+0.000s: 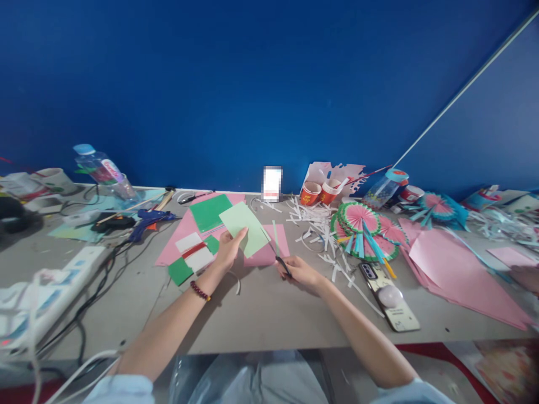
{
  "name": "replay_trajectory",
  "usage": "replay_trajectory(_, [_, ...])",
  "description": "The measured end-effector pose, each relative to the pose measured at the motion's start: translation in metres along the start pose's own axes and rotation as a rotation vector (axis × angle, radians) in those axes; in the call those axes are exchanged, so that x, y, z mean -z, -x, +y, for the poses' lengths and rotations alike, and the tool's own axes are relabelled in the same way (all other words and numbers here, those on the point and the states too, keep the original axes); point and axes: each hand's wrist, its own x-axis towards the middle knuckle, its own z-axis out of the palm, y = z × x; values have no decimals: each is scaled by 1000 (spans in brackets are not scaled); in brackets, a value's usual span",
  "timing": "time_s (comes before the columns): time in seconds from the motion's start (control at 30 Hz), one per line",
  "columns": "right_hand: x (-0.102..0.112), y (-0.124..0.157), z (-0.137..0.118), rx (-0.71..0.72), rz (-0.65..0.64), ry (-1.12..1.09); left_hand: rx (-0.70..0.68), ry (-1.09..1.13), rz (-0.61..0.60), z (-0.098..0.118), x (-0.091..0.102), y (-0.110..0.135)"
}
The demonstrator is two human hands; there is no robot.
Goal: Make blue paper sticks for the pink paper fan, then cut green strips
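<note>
My left hand (231, 247) pinches a pale green sheet of paper (246, 224) by its lower left part, thumb on top. In my right hand (298, 270) is a pair of scissors (283, 266) with dark handles, fingers closed round them. The blades point up and left at the sheet's right edge, where a narrow pale green strip (275, 235) stands apart from the sheet. Beneath lie pink paper (269, 261) and a dark green sheet (208, 213). Left of my left hand are a smaller green piece (180, 271) and white pieces with a red band (195, 252).
White paper scraps (314, 219) lie right of centre, near red paper cups (310, 193) and pink-green paper fans (360, 221). A phone (393, 300) and pink sheets (458, 275) are at right. At left are a glue gun (150, 221), a bottle (101, 167) and a power strip (63, 297).
</note>
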Motion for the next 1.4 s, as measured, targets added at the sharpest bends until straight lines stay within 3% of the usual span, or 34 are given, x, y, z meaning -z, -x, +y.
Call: replay_trajectory(1.4, [-1, 1, -2, -39, 10, 7, -19, -54, -9, -2, 3, -2])
